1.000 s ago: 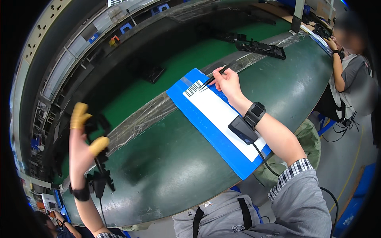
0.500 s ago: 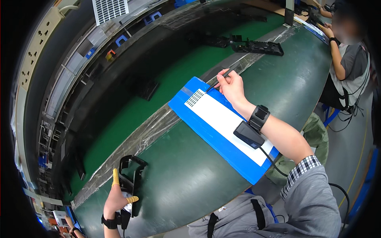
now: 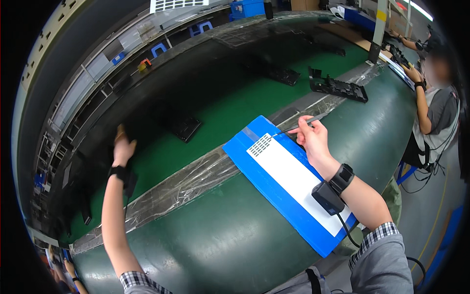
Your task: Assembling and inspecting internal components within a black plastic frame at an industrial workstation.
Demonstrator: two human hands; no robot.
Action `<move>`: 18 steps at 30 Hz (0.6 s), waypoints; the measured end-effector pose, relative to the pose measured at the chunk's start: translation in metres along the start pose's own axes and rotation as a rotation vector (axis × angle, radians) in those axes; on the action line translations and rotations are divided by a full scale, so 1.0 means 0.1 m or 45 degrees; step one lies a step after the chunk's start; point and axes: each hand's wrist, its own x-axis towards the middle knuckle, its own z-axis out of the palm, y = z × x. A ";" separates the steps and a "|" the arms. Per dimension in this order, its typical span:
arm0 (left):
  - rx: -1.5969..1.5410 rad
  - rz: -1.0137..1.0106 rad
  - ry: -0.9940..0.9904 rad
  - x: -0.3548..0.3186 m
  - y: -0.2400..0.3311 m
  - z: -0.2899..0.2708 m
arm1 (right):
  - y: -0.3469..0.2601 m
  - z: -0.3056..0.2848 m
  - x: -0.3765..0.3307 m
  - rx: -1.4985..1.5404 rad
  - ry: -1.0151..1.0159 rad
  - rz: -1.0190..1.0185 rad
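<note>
My right hand pinches a pair of slim tweezers. Their tip meets the edge of a group of small dark labels on a long white sheet. That sheet lies on a blue board on the green table. My left hand, with yellow finger covers, reaches out over the dark green belt. Its index finger and thumb stand apart, and I see nothing between them. Right of it, a flat black part lies on the belt.
A black plastic housing rests at the table's far edge, beside taped clear film. Another black part lies farther along the belt. A metal post stands at the upper right, near a seated person.
My left hand has moved away from me over the belt; the black frame beside it is no longer visible. My right hand still holds the tweezers at the labels. The view has shifted.
</note>
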 end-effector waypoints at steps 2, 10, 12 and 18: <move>0.025 0.248 -0.119 0.20 0.41 0.20 | -0.01 -0.01 0.01 -0.031 0.007 0.003; 0.392 0.462 -0.160 0.12 0.92 0.11 | -0.04 -0.04 -0.01 -0.047 -0.018 0.024; 0.047 0.558 0.040 -0.11 1.14 -0.20 | -0.02 -0.06 0.01 -0.055 -0.003 -0.021; -0.435 0.322 -0.047 -1.03 2.14 -1.12 | 0.00 -0.09 0.09 -0.063 0.072 -0.161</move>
